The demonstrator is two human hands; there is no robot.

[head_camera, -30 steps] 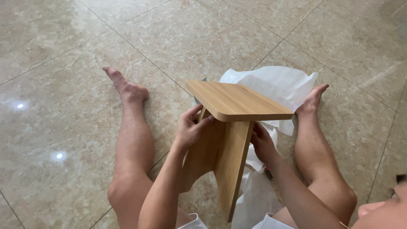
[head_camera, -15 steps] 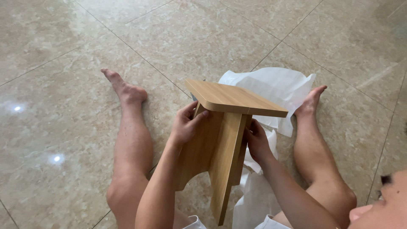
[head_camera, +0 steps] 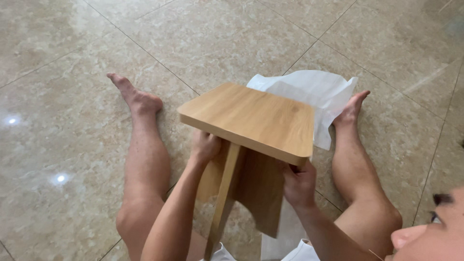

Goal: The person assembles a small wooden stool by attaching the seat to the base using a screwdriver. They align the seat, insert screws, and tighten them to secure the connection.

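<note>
A small light-wood stool (head_camera: 251, 118) is held above my lap between my bare legs, its square seat tilted up toward me and its crossed leg panels (head_camera: 251, 191) pointing down at my body. My left hand (head_camera: 205, 147) grips a leg panel just under the seat's left edge. My right hand (head_camera: 297, 183) clasps the leg panel under the seat's right corner. Parts of both hands are hidden by the seat.
White foam wrapping sheet (head_camera: 314, 92) lies on the glossy beige tiled floor (head_camera: 63, 121) behind the stool, between my feet. Another person's face shows at the bottom right corner (head_camera: 435, 232).
The stool has been turned and tipped so more of the seat's top faces the camera. Both hands have stayed on the leg panels and moved with it.
</note>
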